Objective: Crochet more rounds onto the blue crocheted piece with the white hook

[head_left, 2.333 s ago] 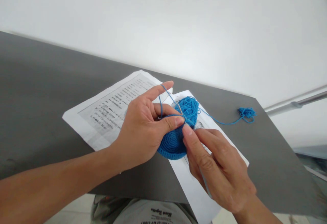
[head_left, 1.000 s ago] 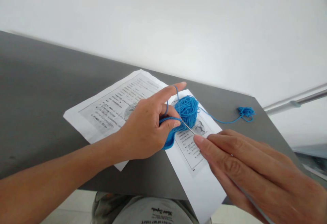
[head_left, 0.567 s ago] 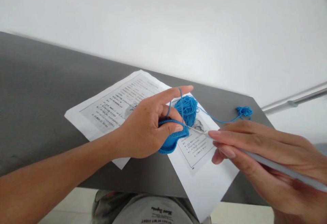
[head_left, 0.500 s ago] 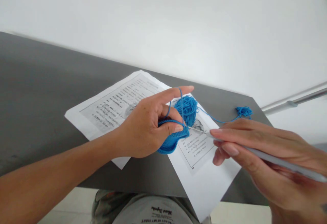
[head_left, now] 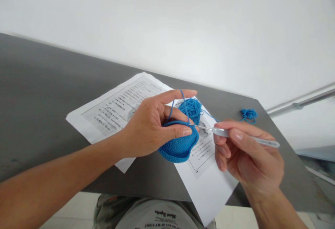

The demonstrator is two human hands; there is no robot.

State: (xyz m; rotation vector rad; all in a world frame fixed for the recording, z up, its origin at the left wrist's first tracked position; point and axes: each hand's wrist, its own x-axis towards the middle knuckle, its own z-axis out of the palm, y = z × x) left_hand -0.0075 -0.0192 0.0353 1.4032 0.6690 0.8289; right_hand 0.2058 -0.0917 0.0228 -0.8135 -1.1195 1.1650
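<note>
My left hand (head_left: 154,124) pinches the upper edge of a round blue crochet piece (head_left: 179,147) between thumb and fingers. A strand of blue yarn (head_left: 184,105) loops over its raised, stretched index finger and runs down to the stitches. In my right hand (head_left: 251,152) is a crochet hook (head_left: 221,132) with a pale grey handle, held between thumb and index finger. The thin metal shaft points left, and its tip is at the edge of the piece beside my left thumb. Behind the fingers lies a ball of blue yarn (head_left: 191,108), partly hidden.
Two printed sheets, a left one (head_left: 104,108) and a right one (head_left: 209,187), lie on the dark grey table (head_left: 52,82). A small blue yarn tangle (head_left: 249,115) rests near the right end. Behind the table stands a white wall (head_left: 167,30), with a metal rail (head_left: 298,106) at right.
My right hand has turned and drawn in, so the hook's whole handle now shows and lies flatter. The crochet piece has tilted, baring more of its spiral face.
</note>
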